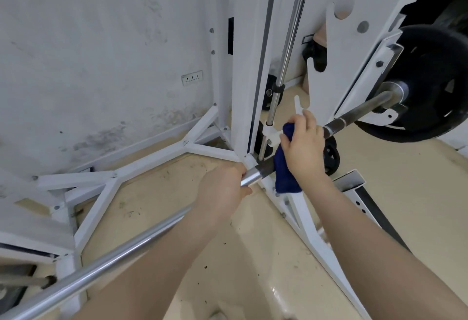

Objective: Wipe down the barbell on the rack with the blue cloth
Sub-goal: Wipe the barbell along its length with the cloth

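Observation:
The barbell point(121, 251) is a long chrome bar running from the lower left up to the right, where it rests on the white rack point(243, 66). My left hand point(222, 190) grips the bar's smooth part near the middle. Just right of it, my right hand point(304, 147) is closed over the blue cloth point(285, 175), which is wrapped around the bar's dark knurled section and hangs below it. Beyond my right hand the bar continues to a black weight plate point(430, 86).
A vertical chrome guide rod point(288, 41) stands right behind the cloth. White rack base struts point(152, 162) spread over the beige floor point(228, 256). A stained white wall point(101, 53) is at the left. A small black plate point(331, 157) sits low behind my right wrist.

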Tool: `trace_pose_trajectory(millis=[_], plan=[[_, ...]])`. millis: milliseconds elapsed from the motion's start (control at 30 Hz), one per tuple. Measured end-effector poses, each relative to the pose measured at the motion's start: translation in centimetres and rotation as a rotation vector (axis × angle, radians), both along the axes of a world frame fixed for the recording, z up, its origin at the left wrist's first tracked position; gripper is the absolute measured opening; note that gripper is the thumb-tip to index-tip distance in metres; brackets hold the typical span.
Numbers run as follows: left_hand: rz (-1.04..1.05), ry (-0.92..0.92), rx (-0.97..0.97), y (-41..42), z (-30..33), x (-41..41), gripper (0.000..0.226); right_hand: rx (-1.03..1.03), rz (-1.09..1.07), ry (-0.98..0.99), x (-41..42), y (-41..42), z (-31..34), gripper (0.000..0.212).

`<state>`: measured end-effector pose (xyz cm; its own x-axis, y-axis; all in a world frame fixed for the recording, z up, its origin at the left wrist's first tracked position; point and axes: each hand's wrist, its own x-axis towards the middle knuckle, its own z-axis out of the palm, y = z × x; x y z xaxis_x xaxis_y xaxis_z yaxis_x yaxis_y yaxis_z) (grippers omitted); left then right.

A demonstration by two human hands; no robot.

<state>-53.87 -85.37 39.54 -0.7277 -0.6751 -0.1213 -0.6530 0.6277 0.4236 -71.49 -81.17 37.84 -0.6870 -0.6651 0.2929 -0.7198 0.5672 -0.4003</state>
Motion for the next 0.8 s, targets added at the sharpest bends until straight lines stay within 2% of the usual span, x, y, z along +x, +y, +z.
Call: trace_pose_trajectory(millis=[67, 167, 267, 367, 467, 600, 633, 700, 733, 800], plan=[[0.017, -0.021, -0.022, 0.2, 0.2, -0.3, 0.023, -0.03, 0.041, -0.012, 1.7, 0.0, -0.3, 0.029], [0.051, -0.09, -0.034, 0.3, 0.5, -0.7, 0.023, -0.038, 0.278, 0.17, 3.4, 1.1, -1.4, 0.042], [0.099, -0.148, -0.087, 1.0, 0.6, -1.1, 0.022, 0.055, 0.44, 0.312, -1.1, 2.0, -1.4, 0.036], [0.167, -0.113, -0.134, 2.2, 0.6, -2.0, 0.034, 0.041, 0.289, 0.27, -5.9, 1.8, -0.7, 0.032], [0.204, -0.008, -0.17, 3.5, 0.8, -4.3, 0.041, -0.001, 0.2, 0.193, -5.1, 1.5, -1.1, 0.021], [0.223, 0.038, -0.233, 4.0, 0.6, -7.7, 0.037, -0.064, 0.573, 0.401, -5.0, 2.3, -2.3, 0.021], [0.226, 0.034, -0.253, 4.2, 0.3, -8.4, 0.035, -0.022, 0.624, 0.48, -6.6, 2.4, -2.2, 0.029], [0.227, 0.01, -0.286, 4.4, -0.1, -9.9, 0.034, 0.033, 0.547, 0.527, -11.0, 2.3, -1.9, 0.03], [0.227, 0.017, -0.285, 4.4, -0.1, -10.7, 0.034, 0.02, 0.463, 0.504, -13.1, 2.3, -1.6, 0.021], [0.227, 0.045, -0.264, 4.4, -0.2, -12.4, 0.039, -0.01, 0.286, 0.38, -15.8, 2.3, -1.0, 0.028]])
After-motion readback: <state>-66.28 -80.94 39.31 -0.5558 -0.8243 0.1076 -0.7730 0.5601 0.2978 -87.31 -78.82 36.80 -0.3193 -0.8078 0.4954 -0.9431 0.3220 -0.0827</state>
